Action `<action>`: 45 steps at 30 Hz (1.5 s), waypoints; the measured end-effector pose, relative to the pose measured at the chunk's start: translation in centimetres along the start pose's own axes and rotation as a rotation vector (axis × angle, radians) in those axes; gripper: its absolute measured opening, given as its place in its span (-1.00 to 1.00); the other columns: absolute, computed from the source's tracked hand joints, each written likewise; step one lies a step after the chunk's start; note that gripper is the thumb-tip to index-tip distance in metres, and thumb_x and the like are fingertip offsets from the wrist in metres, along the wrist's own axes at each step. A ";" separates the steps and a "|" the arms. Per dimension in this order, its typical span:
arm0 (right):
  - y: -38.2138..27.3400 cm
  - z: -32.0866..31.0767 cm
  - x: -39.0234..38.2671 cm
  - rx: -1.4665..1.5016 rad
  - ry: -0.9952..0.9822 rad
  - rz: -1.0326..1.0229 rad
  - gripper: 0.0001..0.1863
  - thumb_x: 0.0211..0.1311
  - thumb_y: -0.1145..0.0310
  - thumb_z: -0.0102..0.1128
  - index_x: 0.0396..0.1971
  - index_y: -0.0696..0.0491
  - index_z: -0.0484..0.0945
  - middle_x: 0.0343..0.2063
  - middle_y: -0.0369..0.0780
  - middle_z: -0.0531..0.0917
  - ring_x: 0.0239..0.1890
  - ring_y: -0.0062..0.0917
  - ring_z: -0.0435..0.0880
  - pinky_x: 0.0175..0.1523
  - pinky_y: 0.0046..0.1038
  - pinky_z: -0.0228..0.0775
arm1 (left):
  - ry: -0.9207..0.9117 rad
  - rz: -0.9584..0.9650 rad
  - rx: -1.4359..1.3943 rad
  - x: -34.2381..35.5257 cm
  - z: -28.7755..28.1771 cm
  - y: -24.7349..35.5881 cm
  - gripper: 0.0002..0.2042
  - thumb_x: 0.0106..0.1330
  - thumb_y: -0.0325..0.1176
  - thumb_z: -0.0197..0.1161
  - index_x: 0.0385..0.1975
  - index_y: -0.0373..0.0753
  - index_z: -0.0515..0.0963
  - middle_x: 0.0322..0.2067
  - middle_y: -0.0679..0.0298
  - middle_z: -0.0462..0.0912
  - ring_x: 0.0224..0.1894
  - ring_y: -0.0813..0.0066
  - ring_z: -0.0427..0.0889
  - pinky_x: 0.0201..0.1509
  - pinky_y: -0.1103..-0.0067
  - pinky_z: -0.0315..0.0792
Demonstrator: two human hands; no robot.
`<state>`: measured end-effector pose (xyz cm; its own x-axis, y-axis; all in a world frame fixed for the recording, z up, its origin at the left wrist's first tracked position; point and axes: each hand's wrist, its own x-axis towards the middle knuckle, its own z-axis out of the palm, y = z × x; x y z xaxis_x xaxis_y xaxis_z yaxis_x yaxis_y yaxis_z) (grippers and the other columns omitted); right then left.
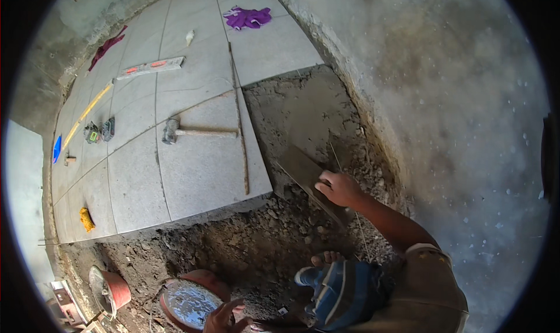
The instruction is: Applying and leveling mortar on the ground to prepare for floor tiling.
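My right hand is closed on the upper edge of a long, flat, dark board-like float. The float lies tilted across a patch of wet grey mortar, beside the edge of the laid tiles. Its underside and any handle are hidden. Low in the view, my left hand hovers at the rim of a reddish bucket with pale, mottled liquid in it. Its fingers are apart, and I see nothing in them. A thin string runs past the float and my right forearm.
On the tiles lie a mallet, a thin rod, a level, a yellow strip, a purple cloth and a yellow sponge-like piece. Rubble borders them. Another red bucket stands left; a wall rises right.
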<state>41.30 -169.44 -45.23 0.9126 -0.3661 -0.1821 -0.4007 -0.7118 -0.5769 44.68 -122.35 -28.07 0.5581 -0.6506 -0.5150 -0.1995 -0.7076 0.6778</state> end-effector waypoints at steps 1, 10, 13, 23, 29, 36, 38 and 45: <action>0.0 -0.3 -0.5 0.043 0.046 -0.017 -0.59 0.33 0.01 0.13 -0.17 0.10 0.55 -0.33 0.02 0.68 -0.26 0.01 0.68 -0.20 -0.09 0.53 | 0.069 0.048 -0.062 -0.3 -0.1 0.5 -0.50 0.22 -0.44 0.38 0.20 -0.23 0.48 -0.22 0.23 0.65 -0.43 0.50 0.53 -0.33 0.56 0.47; 2.6 -10.9 15.3 -0.321 0.239 0.305 -0.51 0.36 -0.04 0.01 -0.10 0.13 0.54 -0.11 0.05 0.65 0.00 0.01 0.62 0.09 -0.02 0.48 | 0.272 -0.132 -0.177 -3.8 -0.1 0.5 -0.62 0.24 -0.61 0.29 0.09 -0.37 0.53 -0.15 0.12 0.69 -0.11 0.39 0.65 -0.03 0.47 0.55; 4.7 -14.2 21.9 -0.384 0.264 0.324 -0.55 0.30 0.09 0.05 -0.07 0.16 0.59 -0.02 0.07 0.63 0.08 -0.01 0.60 0.14 -0.05 0.47 | 0.240 -0.247 -0.230 -4.1 1.1 -0.6 -0.59 0.27 -0.56 0.30 0.15 -0.35 0.49 -0.11 0.11 0.68 -0.08 0.37 0.67 -0.01 0.49 0.56; 6.9 -15.4 26.6 -0.617 -0.170 0.382 -0.57 0.23 0.24 0.09 -0.04 0.26 0.61 0.05 0.12 0.60 0.14 -0.05 0.59 0.24 -0.10 0.42 | 0.185 -0.239 -0.064 -3.1 1.4 -1.7 -0.54 0.27 -0.47 0.33 0.19 -0.28 0.47 -0.11 0.10 0.69 -0.09 0.35 0.69 -0.01 0.47 0.58; 7.3 -14.6 26.8 -0.504 0.116 0.321 -0.48 0.32 0.08 0.07 0.01 0.25 0.56 0.06 0.12 0.58 0.19 -0.03 0.53 0.28 -0.13 0.38 | 0.194 -0.283 -0.108 -3.9 1.6 -2.7 -0.53 0.24 -0.46 0.36 0.16 -0.35 0.47 -0.11 0.03 0.70 -0.08 0.22 0.70 0.01 0.40 0.57; 6.9 -15.8 29.9 -0.506 0.281 0.343 -0.55 0.33 0.13 0.06 -0.18 0.29 0.61 -0.08 0.12 0.66 0.07 -0.06 0.64 0.20 -0.12 0.45 | 0.199 -0.302 -0.047 -3.7 2.7 -4.1 -0.53 0.20 -0.42 0.44 0.11 -0.37 0.50 -0.12 0.02 0.70 -0.13 0.20 0.72 -0.05 0.38 0.60; 5.8 -17.3 30.7 -0.498 0.021 0.400 -0.51 0.29 0.08 0.10 -0.23 0.31 0.63 -0.29 0.13 0.70 -0.07 -0.03 0.68 0.05 -0.09 0.52 | 0.199 -0.330 -0.084 -3.6 2.8 -4.1 -0.53 0.20 -0.42 0.45 0.10 -0.37 0.50 -0.12 0.02 0.70 -0.14 0.20 0.72 -0.07 0.38 0.60; 4.7 -17.7 27.5 -0.466 -0.148 0.442 -0.51 0.27 0.10 0.13 -0.43 0.34 0.64 -0.57 0.06 0.68 -0.27 -0.06 0.74 -0.01 -0.22 0.55 | 0.205 -0.312 -0.017 -3.6 2.7 -4.6 -0.51 0.18 -0.40 0.47 0.11 -0.35 0.50 -0.14 0.03 0.70 -0.18 0.21 0.73 -0.12 0.39 0.60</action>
<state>63.12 -193.46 -38.85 0.6425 -0.6207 -0.4494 -0.7031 -0.7107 -0.0235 41.41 -117.47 -30.72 0.7399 -0.3347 -0.5836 0.0180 -0.8573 0.5146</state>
